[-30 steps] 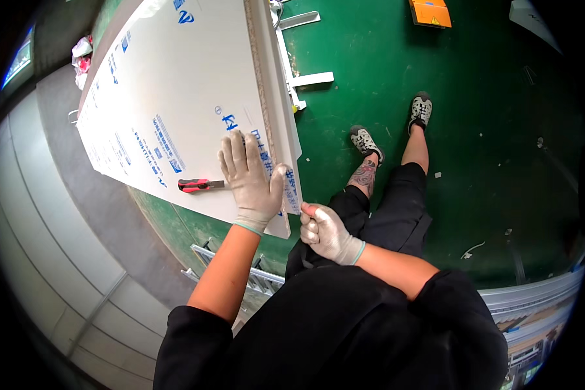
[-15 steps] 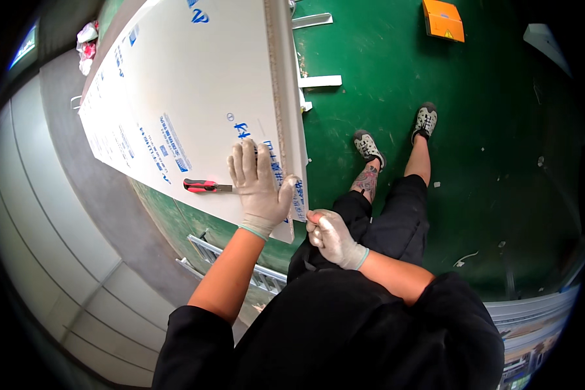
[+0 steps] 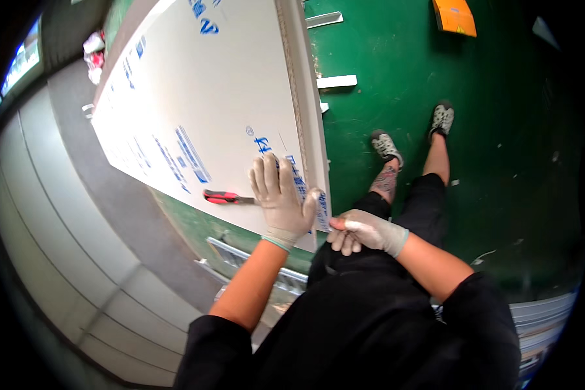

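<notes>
a large white panel (image 3: 201, 110) wrapped in protective film lies flat at bench height, its long axis running from the person's waist away toward the top of the view. blue printed markings sit in slanted rows on the film: a cluster near the far end, a band along the left edge, and another patch under the gloved left hand (image 3: 279, 198). that hand lies flat and open on the panel's near right corner, fingers spread and pointing away from the body. just to its left a red-and-black utility knife (image 3: 226, 197) rests on the panel, lying crosswise to the panel's length, its tip toward the hand and touching or almost touching the little finger; which, cannot be told. the gloved right hand (image 3: 361, 231) is closed at the panel's near right edge, pinching a strip of the film (image 3: 323, 209) that curls up off the corner. to the right lies green floor (image 3: 500, 162), where the person's two feet in patterned shoes stand. an orange rectangular sign (image 3: 454, 16) lies on the floor at the far top, and short pale metal strips (image 3: 336, 81) lie close beside the panel's right edge. grey ribbed sheets (image 3: 65, 247) run along the left, and a metal rack (image 3: 260, 263) shows below the panel's near end.
</notes>
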Action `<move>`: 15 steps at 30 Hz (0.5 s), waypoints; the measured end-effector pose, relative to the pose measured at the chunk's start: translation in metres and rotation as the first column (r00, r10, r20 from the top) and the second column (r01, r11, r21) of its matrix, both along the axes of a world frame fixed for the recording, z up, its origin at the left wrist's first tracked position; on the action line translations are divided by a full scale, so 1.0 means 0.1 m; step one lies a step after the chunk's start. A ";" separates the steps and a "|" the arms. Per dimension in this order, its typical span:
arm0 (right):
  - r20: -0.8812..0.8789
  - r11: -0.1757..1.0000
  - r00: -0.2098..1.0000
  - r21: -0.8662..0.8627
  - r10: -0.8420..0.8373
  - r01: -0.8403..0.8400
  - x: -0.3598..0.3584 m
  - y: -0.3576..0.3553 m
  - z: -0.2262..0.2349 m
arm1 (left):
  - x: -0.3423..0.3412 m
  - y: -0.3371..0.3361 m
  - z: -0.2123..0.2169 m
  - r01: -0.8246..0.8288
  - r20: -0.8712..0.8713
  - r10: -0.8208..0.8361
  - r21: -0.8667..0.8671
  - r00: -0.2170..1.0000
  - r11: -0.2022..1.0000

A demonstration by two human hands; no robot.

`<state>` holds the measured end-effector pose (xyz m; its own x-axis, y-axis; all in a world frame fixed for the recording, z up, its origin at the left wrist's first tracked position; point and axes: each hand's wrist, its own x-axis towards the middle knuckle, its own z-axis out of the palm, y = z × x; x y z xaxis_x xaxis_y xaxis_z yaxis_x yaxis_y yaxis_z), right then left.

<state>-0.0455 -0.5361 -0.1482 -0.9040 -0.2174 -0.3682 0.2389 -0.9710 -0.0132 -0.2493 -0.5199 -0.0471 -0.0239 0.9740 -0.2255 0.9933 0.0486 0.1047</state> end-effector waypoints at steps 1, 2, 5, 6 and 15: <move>-0.122 0.990 0.993 -0.141 0.007 -0.024 -0.01 -0.11 -0.19 | 0.04 0.03 0.00 0.006 0.000 -0.006 -0.027 1.000 1.000; -0.066 0.986 0.992 -0.120 0.109 -0.116 0.01 -0.03 -0.14 | 0.04 0.01 -0.01 0.019 0.002 -0.019 -0.026 1.000 0.999; -0.065 0.996 0.995 -0.039 0.075 -0.078 0.02 -0.19 -0.16 | -0.07 -0.14 -0.11 0.102 0.010 -0.103 0.031 0.995 0.994; -0.043 0.995 0.998 0.084 0.054 -0.050 -0.01 -0.17 -0.10 | -0.07 -0.17 -0.11 0.050 0.036 -0.049 -0.023 0.998 0.998; -0.086 0.938 0.979 0.314 0.185 -0.150 0.04 0.18 0.07 | -0.07 -0.12 -0.01 0.102 -0.010 -0.102 -0.050 0.995 0.994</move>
